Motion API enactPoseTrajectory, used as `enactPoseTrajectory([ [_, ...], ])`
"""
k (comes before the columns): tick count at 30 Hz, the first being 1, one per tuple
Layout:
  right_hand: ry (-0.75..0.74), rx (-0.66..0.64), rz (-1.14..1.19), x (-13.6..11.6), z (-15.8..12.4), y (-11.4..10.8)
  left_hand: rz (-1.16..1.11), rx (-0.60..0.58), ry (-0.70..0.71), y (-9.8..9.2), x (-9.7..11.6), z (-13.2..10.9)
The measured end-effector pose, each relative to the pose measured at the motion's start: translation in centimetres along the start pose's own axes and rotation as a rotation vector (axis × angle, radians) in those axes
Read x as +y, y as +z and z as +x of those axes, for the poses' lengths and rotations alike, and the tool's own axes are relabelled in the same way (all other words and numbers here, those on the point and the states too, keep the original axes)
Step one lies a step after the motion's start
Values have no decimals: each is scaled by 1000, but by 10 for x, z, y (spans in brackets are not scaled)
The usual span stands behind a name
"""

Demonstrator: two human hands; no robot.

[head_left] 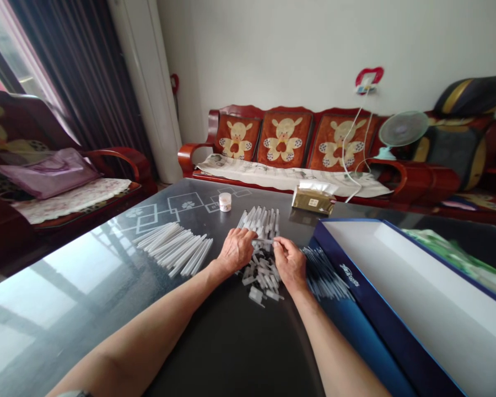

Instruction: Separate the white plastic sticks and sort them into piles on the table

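Over the middle of the table, my left hand [235, 251] and my right hand [290, 263] are closed on opposite ends of a slim whitish pen [264, 240], held roughly level. The fingers hide its ends. Just beneath and in front of it lies a loose heap of translucent pen caps [265, 274]. A row of white capped pens [261, 218] is laid out beyond my hands. Left of my left hand, many white pen barrels [176, 248] lie in a fanned pile. Thin dark pen refills [327, 275] are bunched to the right of my right hand.
A large blue box with a white inside [421, 286] takes up the table's right side, with green-and-white packaging [458, 259] beyond it. Toward the back of the dark table [107, 275] stand a small white jar [225, 202] and a gold tissue box [313, 199].
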State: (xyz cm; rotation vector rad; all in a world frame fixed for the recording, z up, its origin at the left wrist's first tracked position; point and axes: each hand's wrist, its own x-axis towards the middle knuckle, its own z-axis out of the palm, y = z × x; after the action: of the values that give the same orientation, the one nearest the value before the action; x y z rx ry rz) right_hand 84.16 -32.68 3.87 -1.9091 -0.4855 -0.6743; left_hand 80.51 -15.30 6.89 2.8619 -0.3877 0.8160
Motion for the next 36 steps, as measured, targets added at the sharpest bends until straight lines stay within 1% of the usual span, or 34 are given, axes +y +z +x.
enactPoseTrajectory([
  [3,64,-29,46,0,0,0,50,11,61,1,1,2],
  [6,114,-53,48,-3,0,-2,68,24,112,0,6,4],
  [11,142,-96,-29,-11,0,-4,50,33,152,1,17,5],
  [16,138,-88,-98,-12,0,-4,49,51,167,3,20,4],
  [21,54,-108,-156,-10,0,-4,57,40,148,5,20,4],
  [28,-13,-128,10,-9,0,-4,41,-3,92,4,15,5],
  [32,14,-146,83,-7,1,-3,34,-29,77,4,11,6],
  [36,83,-97,22,-7,2,-3,22,-42,63,5,9,7],
])
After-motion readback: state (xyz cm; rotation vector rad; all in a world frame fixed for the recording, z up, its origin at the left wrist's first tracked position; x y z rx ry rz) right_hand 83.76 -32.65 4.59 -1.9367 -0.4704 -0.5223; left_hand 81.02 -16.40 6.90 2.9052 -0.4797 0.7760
